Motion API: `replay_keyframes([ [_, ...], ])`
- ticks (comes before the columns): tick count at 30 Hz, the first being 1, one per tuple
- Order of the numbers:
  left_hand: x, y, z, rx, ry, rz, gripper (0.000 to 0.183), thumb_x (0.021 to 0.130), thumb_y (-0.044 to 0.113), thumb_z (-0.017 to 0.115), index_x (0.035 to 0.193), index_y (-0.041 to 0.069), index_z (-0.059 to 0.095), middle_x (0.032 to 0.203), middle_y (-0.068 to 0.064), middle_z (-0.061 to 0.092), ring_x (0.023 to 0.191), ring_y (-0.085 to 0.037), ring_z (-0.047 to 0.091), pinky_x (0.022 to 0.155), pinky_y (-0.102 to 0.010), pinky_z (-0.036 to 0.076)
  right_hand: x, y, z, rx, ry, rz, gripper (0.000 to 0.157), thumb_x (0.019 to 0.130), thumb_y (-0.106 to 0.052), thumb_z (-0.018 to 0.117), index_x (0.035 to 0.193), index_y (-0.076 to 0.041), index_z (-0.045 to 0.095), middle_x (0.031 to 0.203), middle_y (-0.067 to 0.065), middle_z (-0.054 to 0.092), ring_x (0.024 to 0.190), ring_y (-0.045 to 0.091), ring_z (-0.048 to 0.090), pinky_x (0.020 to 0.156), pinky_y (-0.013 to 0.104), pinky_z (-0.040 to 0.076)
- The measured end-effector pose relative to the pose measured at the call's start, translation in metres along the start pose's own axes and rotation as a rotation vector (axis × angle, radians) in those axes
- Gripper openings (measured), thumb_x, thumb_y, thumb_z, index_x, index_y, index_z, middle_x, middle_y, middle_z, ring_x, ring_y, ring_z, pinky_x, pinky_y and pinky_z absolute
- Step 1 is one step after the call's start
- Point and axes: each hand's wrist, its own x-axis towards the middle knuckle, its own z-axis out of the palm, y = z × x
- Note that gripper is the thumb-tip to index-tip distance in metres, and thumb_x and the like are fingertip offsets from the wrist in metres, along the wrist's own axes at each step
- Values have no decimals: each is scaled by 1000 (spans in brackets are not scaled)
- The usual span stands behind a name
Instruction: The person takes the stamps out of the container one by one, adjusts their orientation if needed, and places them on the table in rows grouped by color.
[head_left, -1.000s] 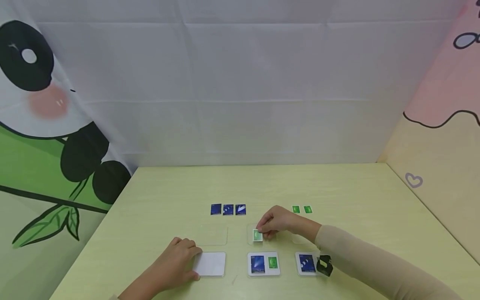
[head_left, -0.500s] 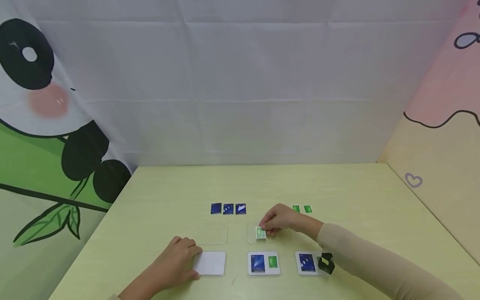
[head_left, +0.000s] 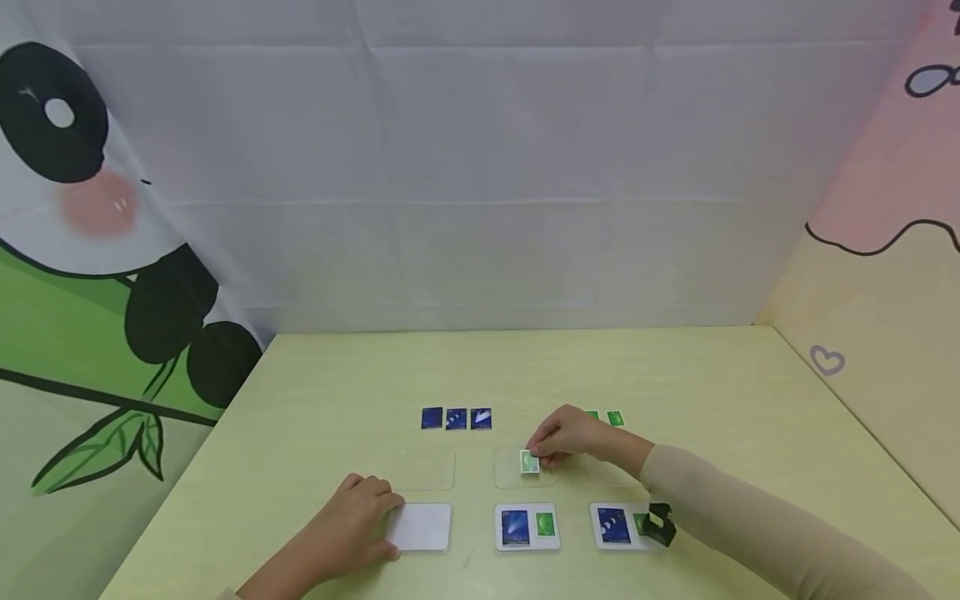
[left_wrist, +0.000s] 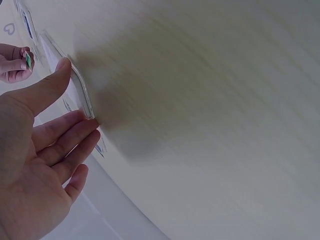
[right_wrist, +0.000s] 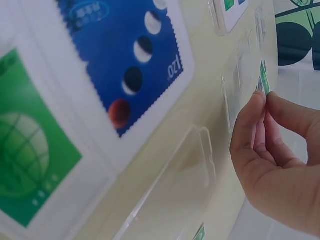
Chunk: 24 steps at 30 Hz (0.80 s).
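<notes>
Between thumb and fingertips, my right hand (head_left: 566,435) pinches a small green stamp (head_left: 529,462) above a clear plastic lid (head_left: 508,477). In the right wrist view the held stamp (right_wrist: 264,77) shows edge-on at the fingertips. My left hand (head_left: 347,523) holds a blank white card in a clear case (head_left: 422,527) by its left edge, thumb at the near corner and fingers at the far one. The left wrist view shows that case's rounded edge (left_wrist: 82,90). Two cases with a blue and a green stamp each, a middle one (head_left: 527,538) and a right one (head_left: 615,527), lie alongside.
Several blue stamps (head_left: 456,418) lie in a row at the back. Green stamps (head_left: 616,418) lie behind my right hand, one partly covered. Another clear lid (head_left: 426,469) lies left of centre, and a third (right_wrist: 172,185) shows in the right wrist view. A white curtain (head_left: 480,183) closes the back.
My right hand has moved slightly right and away from me with the green stamp pinched in it. The left hand has stayed on the white card's case.
</notes>
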Motion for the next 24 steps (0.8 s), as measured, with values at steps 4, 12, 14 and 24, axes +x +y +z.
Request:
replay_keyframes([
  [4, 0, 0, 0, 5, 1, 1, 50, 64, 40, 85, 101, 9, 71, 94, 3, 67, 88, -12, 56, 84, -35, 41, -1, 0, -1, -8, -2, -2, 13, 87, -10, 68, 94, -1, 74, 76, 2, 72, 63, 8, 61, 64, 25, 56],
  [12, -1, 0, 0, 16, 5, 10, 50, 64, 40, 85, 101, 9, 71, 94, 3, 66, 88, -11, 55, 84, -35, 41, 0, 2, -4, -10, 3, 9, 13, 87, -10, 68, 95, -1, 74, 77, 2, 72, 63, 9, 61, 65, 25, 56],
  [14, 0, 0, -1, 16, 5, 9, 50, 64, 40, 85, 101, 9, 71, 94, 3, 66, 88, -11, 55, 85, -35, 41, 0, 3, -5, -10, 7, 6, 13, 87, -9, 68, 95, -1, 74, 77, 2, 71, 63, 9, 61, 65, 25, 56],
  [24, -1, -1, 0, 10, 5, 11, 50, 64, 40, 85, 101, 9, 70, 94, 3, 66, 88, -12, 56, 84, -35, 41, 3, 6, -9, 1, 26, 11, 13, 87, -9, 68, 95, 0, 74, 76, 2, 71, 62, 9, 61, 64, 25, 56],
])
